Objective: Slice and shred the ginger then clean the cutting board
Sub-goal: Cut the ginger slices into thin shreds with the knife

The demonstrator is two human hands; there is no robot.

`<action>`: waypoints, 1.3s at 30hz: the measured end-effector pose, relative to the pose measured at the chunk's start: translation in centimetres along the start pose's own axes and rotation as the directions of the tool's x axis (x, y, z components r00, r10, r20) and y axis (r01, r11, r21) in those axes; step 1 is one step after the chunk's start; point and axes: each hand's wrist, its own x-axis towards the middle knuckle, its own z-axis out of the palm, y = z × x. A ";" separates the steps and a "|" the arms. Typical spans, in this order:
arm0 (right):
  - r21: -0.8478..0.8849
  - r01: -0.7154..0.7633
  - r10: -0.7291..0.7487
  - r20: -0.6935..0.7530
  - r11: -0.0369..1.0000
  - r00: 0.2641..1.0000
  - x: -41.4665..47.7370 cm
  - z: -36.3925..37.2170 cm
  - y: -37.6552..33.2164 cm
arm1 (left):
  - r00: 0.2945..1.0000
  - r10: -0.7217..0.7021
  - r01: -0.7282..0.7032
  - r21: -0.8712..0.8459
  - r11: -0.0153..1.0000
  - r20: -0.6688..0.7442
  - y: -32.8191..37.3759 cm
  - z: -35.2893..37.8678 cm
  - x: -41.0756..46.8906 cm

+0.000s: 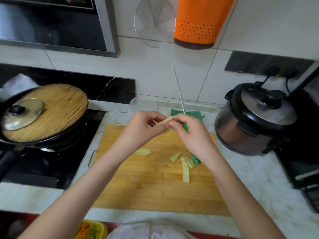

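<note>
I am watching both hands working together above the far edge of the cutting board (pixel 138 187). The left hand (pixel 146 125) is pinching one end of a pale ginger piece (pixel 164 122) with curled fingers, and the right hand (pixel 191 133) is pinching the other end between thumb and forefinger. The right hand is also carrying the knife (pixel 179 94). Its green handle (pixel 195 159) is running under the palm and out below the wrist, and its thin blade is pointing away from the grip toward the tiled wall (pixel 155 69).

Below the grip, cut ginger slices (pixel 185 168) are lying on the bamboo board near the handle's end, with a smaller cluster (pixel 144 151) under the left wrist. The board is sitting on a white marbled countertop (pixel 250 178). Just beyond the grip something green (pixel 193 113) is lying on the counter; I cannot tell what it is.

Left of the grip, a black pan (pixel 10 140) is sitting on the dark stove (pixel 34 169), covered by a wooden lid (pixel 60 109) with a glass lid (pixel 22 114) resting on top. Right of the grip, a plugged-in rice cooker (pixel 255 121) is standing below a socket strip (pixel 259 64). On the wall beyond, a wire strainer (pixel 153 21) and an orange holder (pixel 200 23) are hanging side by side.
</note>
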 end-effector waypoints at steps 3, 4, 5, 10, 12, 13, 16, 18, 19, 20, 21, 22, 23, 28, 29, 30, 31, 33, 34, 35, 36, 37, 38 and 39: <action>0.055 -0.083 0.083 0.007 0.995 0.997 -0.8 1.4 0.3 | 0.997 -0.057 0.056 0.025 0.998 0.049 -2.5 0.4 -0.1; 0.132 -0.103 0.104 0.002 0.986 0.995 -1.2 2.0 0.3 | 0.994 -0.099 0.099 -0.003 0.995 0.045 -3.8 0.7 0.0; 0.195 -0.110 0.112 -0.001 0.975 0.994 -1.5 2.4 0.5 | 0.986 -0.163 0.163 -0.027 0.986 0.027 -5.4 0.9 0.1; 0.318 -0.218 0.218 0.037 0.923 0.975 -3.6 5.2 3.9 | 0.794 -0.605 0.604 0.032 0.796 0.064 -14.7 3.4 -1.0; 0.331 -0.324 0.312 0.089 0.886 0.946 -4.7 6.4 5.6 | 0.716 -0.682 0.668 0.138 0.731 0.151 -17.2 5.0 -2.2; 0.328 -0.374 0.350 0.130 0.868 0.928 -5.2 6.8 6.3 | 0.685 -0.705 0.677 0.195 0.709 0.183 -17.9 5.8 -2.9; 0.325 -0.506 0.445 0.245 0.799 0.861 -7.0 7.4 7.3 | 0.683 -0.707 0.643 0.308 0.702 0.185 -18.8 7.9 -4.0; 0.301 -0.533 0.473 0.252 0.791 0.844 -8.3 7.7 8.0 | 0.688 -0.711 0.644 0.328 0.691 0.147 -18.8 8.6 -4.2; 0.295 -0.543 0.485 0.251 0.786 0.838 -8.7 7.8 8.3 | 0.688 -0.713 0.650 0.324 0.687 0.132 -18.9 8.9 -4.3; 0.286 -0.560 0.504 0.248 0.778 0.827 -9.1 8.0 8.6 | 0.684 -0.719 0.667 0.293 0.685 0.123 -18.9 9.1 -4.3; 0.286 -0.576 0.520 0.250 0.766 0.817 -9.5 8.2 8.8 | 0.674 -0.727 0.689 0.246 0.682 0.129 -18.9 9.3 -4.4; 0.291 -0.591 0.534 0.257 0.752 0.805 -9.8 8.4 9.0 | 0.651 -0.745 0.728 0.159 0.667 0.143 -19.0 9.6 -4.5; 0.305 -0.606 0.545 0.267 0.735 0.795 -10.2 8.6 9.3 | 0.620 -0.767 0.773 0.037 0.633 0.163 -19.0 9.9 -4.7; 0.289 -0.674 0.598 0.313 0.680 0.737 -12.1 9.3 9.7 | 0.651 -0.746 0.758 -0.074 0.648 0.140 -19.2 11.7 -6.1; 0.268 -0.680 0.601 0.325 0.682 0.730 -12.6 9.4 9.7 | 0.670 -0.733 0.740 -0.025 0.672 0.120 -19.2 11.9 -6.5; 0.253 -0.681 0.599 0.335 0.687 0.728 -13.2 9.5 9.8 | 0.691 -0.716 0.715 0.052 0.697 0.098 -19.2 11.9 -6.9; 0.244 -0.680 0.595 0.342 0.691 0.727 -13.7 9.6 9.9 | 0.712 -0.698 0.682 0.161 0.713 0.074 -19.2 11.8 -7.1; 0.232 -0.675 0.588 0.347 0.701 0.730 -14.4 9.7 10.1 | 0.740 -0.672 0.607 0.411 0.680 0.019 -18.9 11.4 -7.4; 0.229 -0.669 0.584 0.346 0.707 0.735 -14.6 9.8 10.2 | 0.756 -0.655 0.578 0.480 0.660 -0.009 -18.7 11.1 -7.4; 0.225 -0.665 0.582 0.342 0.712 0.738 -14.9 9.8 10.3 | 0.774 -0.632 0.551 0.524 0.650 -0.030 -18.5 10.8 -7.6; 0.222 -0.664 0.581 0.341 0.714 0.739 -15.1 9.9 10.4 | 0.810 -0.585 0.508 0.546 0.666 -0.041 -18.5 10.5 -7.8; 0.223 -0.661 0.578 0.340 0.717 0.742 -15.4 10.0 10.4 | 0.865 -0.500 0.425 0.566 0.706 -0.026 -18.7 10.3 -8.2; 0.222 -0.654 0.572 0.338 0.724 0.748 -15.6 10.1 10.4 | 0.921 -0.389 0.311 0.575 0.756 0.014 -19.0 10.1 -8.5; 0.214 -0.646 0.565 0.337 0.733 0.753 -15.7 10.2 10.4 | 0.962 -0.267 0.184 0.571 0.800 0.064 -19.4 10.0 -8.9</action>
